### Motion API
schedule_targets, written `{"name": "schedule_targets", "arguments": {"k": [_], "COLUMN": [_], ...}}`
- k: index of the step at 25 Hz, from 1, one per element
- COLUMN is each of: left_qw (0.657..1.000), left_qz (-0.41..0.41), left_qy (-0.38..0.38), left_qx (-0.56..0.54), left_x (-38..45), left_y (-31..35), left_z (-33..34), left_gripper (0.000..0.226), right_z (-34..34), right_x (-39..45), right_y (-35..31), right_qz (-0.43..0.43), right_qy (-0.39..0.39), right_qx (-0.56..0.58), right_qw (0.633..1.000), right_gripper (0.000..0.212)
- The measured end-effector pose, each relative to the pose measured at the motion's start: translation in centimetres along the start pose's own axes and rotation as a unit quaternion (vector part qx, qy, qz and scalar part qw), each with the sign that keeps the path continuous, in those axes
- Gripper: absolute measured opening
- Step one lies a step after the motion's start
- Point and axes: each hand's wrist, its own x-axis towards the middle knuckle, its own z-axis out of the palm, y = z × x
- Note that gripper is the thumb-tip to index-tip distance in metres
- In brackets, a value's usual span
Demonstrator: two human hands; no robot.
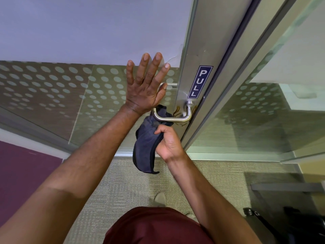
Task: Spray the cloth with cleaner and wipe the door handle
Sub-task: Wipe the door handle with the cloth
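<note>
hanging cloth [146, 138] in right hand [168, 141], behind level door handle [173, 118]

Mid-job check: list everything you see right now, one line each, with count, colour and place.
door handle: one, silver, on the metal door frame, lower centre
cloth: one, dark blue, looped behind the handle, hanging down
PULL sign: one, blue with white letters, on the frame above the handle
glass door: one, dotted frosting, left of the frame
carpet: beige, floor below
shoe: one, pale, on the carpet
left hand: open, flat against the glass
right hand: closed on the cloth
</note>
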Motion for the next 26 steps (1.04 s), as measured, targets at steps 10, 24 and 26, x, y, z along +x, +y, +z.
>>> {"name": "schedule_targets", "arguments": {"k": [10, 24, 26], "left_qw": [1.0, 1.0, 1.0], "left_qz": [-0.001, -0.004, -0.001], "left_qy": [-0.011, -0.015, -0.015], "left_qx": [-0.001, -0.005, -0.005], "left_x": [0.0, -0.1, -0.1], "left_y": [0.1, 0.1, 0.1], "left_z": [-0.2, -0.2, -0.2], "left_gripper": [0.064, 0.065, 0.066], "right_z": [-5.0, -6.0, -5.6], "right_x": [-2.0, -3.0, -1.6], "right_y": [-3.7, -4.1, -3.6], "right_qz": [0.011, -0.433, -0.406], "right_qy": [0.038, 0.182, 0.197], "right_qx": [-0.174, -0.632, -0.699], "right_qw": [0.984, 0.617, 0.555], "right_gripper": [0.07, 0.098, 0.096]}}
